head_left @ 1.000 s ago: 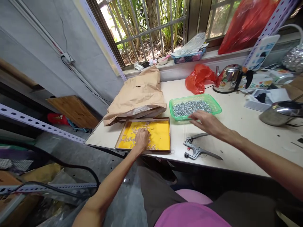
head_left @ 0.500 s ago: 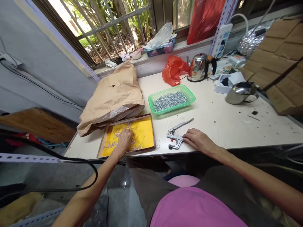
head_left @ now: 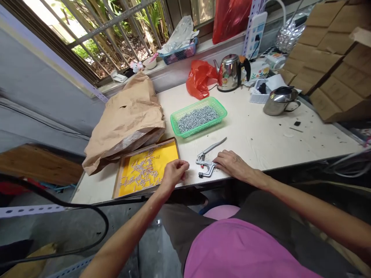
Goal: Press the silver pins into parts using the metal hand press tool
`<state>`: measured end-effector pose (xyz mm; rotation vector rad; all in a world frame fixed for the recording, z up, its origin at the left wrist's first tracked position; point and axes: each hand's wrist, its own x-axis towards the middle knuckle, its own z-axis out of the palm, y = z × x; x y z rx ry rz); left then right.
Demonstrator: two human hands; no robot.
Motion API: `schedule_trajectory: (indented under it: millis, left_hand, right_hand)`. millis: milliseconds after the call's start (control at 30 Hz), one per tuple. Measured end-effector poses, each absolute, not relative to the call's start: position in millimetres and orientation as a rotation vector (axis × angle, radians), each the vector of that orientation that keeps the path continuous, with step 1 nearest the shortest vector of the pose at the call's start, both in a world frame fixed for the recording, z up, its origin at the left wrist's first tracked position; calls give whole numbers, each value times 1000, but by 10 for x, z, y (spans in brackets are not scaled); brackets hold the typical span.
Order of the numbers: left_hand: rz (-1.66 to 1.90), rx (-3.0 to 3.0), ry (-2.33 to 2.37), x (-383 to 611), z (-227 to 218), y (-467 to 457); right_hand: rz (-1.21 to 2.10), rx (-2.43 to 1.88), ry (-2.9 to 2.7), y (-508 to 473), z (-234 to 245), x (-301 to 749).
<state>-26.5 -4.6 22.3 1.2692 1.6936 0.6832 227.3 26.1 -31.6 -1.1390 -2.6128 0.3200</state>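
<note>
My left hand (head_left: 174,173), fingers pinched together, is over the table edge between the shallow box and the pliers. Whatever sits between its fingertips is too small to make out. Small metal pins (head_left: 143,170) lie scattered over the yellow bottom of the shallow cardboard box (head_left: 171,151), left of that hand. My right hand (head_left: 234,164) rests on the table with its fingers closed on the lower end of silver hand pliers (head_left: 207,163). The pliers lie with jaws toward me, a spring and red part showing, and the upper handle spread away.
Behind the pliers stands a green plastic basket (head_left: 199,131) full of small metal pieces. A brown paper sack (head_left: 127,119) borders the box. Farther back are a red plastic bag (head_left: 199,79), a kettle (head_left: 228,75) and a metal pot (head_left: 278,102). A black cable (head_left: 106,220) hangs at left.
My left hand has come out of the box and moved right, toward the pliers, fingers pinched. The right hand stays at the pliers. The whole view has shifted slightly.
</note>
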Motion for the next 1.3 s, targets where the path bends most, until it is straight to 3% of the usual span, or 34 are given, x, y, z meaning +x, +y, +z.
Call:
schedule_trajectory:
  millis: [367,967,1300]
  left_hand:
    - [634,996,1630,231,-71,-19]
    - [191,1105,1690,240,55,196]
    - [204,1051,1683,228,55,101]
  right_hand:
    - [281,-1177,-2666,335,-232,2324]
    - [271,-1191,-2647,322,-298,2315]
    - [362,-1104,-2646,428,-228,2434]
